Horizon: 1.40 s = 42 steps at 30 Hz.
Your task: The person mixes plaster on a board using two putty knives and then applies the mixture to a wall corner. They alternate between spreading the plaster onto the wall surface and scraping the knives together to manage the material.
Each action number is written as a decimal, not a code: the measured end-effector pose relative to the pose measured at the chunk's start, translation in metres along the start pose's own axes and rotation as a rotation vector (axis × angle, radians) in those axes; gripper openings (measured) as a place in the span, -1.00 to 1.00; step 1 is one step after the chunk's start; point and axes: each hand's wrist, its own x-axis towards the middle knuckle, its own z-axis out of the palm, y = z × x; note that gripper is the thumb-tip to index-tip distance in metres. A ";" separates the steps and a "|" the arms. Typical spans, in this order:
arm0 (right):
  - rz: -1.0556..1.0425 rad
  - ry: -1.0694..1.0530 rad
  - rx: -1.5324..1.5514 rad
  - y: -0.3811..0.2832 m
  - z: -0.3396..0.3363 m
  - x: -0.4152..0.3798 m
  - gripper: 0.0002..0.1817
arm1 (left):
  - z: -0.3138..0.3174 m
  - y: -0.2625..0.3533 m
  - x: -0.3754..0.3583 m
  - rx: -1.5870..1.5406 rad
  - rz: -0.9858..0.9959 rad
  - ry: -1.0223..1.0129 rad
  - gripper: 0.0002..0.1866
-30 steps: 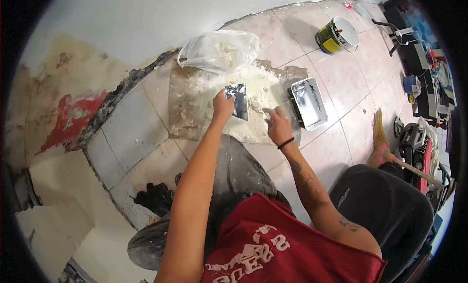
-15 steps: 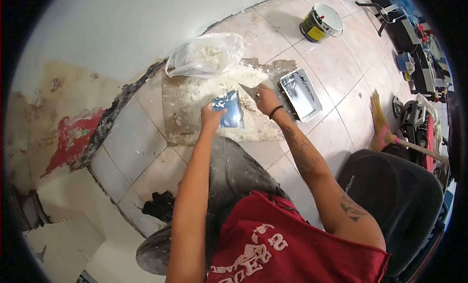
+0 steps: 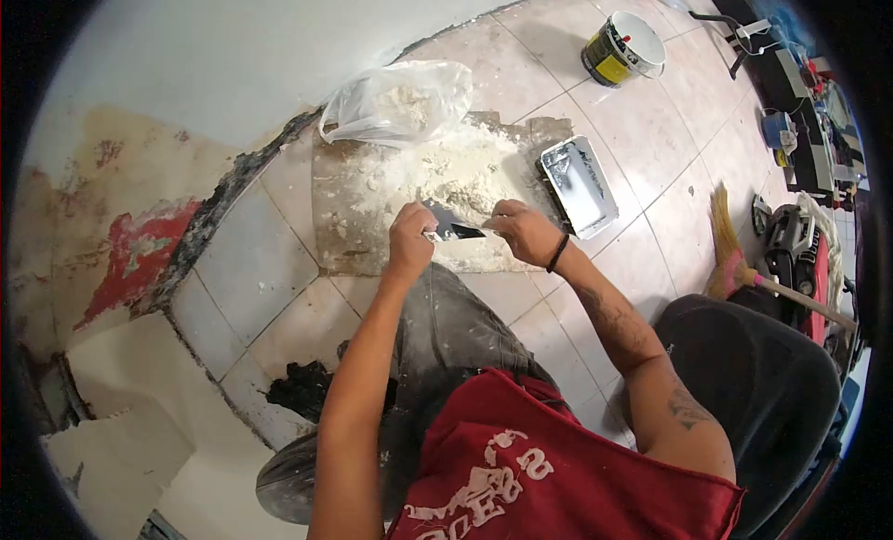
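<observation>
**Two Blades Over the White Powder**

While the left hand [image 3: 411, 238] holds the wide scraper [image 3: 445, 226] tight, the right hand [image 3: 523, 233] grips a small blade against it. Both hang over the powder pile [image 3: 446, 173] on the floor. I think scraping clean needs slow strokes. A tray [image 3: 579, 185] sits near.

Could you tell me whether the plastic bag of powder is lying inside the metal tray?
No, the plastic bag lies on the floor by the wall, apart from the metal tray.
</observation>
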 end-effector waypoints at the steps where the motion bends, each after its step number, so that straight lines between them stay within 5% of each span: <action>1: -0.033 0.006 0.021 0.008 0.003 0.005 -0.75 | 0.000 0.004 0.000 0.006 0.043 -0.011 -0.77; 6: -0.072 -0.058 0.186 0.034 0.004 0.032 -0.74 | -0.003 0.017 0.001 0.055 0.170 -0.005 -0.78; 15: 0.181 -0.074 -0.094 0.091 0.075 0.042 -0.69 | -0.033 -0.006 -0.036 -0.123 -0.062 0.151 -0.78; 17: 0.211 0.004 -0.090 0.095 0.094 0.039 -0.74 | -0.069 0.019 -0.032 -0.041 -0.303 0.249 -0.79; 19: 0.266 0.082 -0.139 0.087 0.116 0.036 -0.82 | -0.101 0.044 -0.024 -0.340 -0.723 0.427 -0.80; 22: 0.294 -0.100 -0.219 0.096 0.145 0.033 -0.83 | -0.161 0.072 -0.034 -0.545 -0.847 0.517 -0.71; 25: 0.315 -0.193 -0.284 0.104 0.128 0.054 -0.80 | -0.218 0.126 -0.065 -0.583 -0.725 0.516 -0.66; 28: 0.309 -0.057 -0.171 0.097 0.132 0.060 -0.80 | -0.245 0.163 -0.097 -0.534 -0.778 0.625 -0.63; 34: 0.296 -0.232 -0.246 0.091 0.115 0.066 -0.89 | -0.264 0.172 -0.126 -0.432 -0.821 0.769 -0.65; 38: 0.232 0.000 -0.199 0.090 0.143 0.079 -0.85 | -0.274 0.186 -0.119 -0.324 -0.871 0.833 -0.65; 42: 0.197 -0.358 -0.332 0.083 0.137 0.066 -0.78 | -0.285 0.181 -0.120 -0.500 -0.697 0.879 -0.69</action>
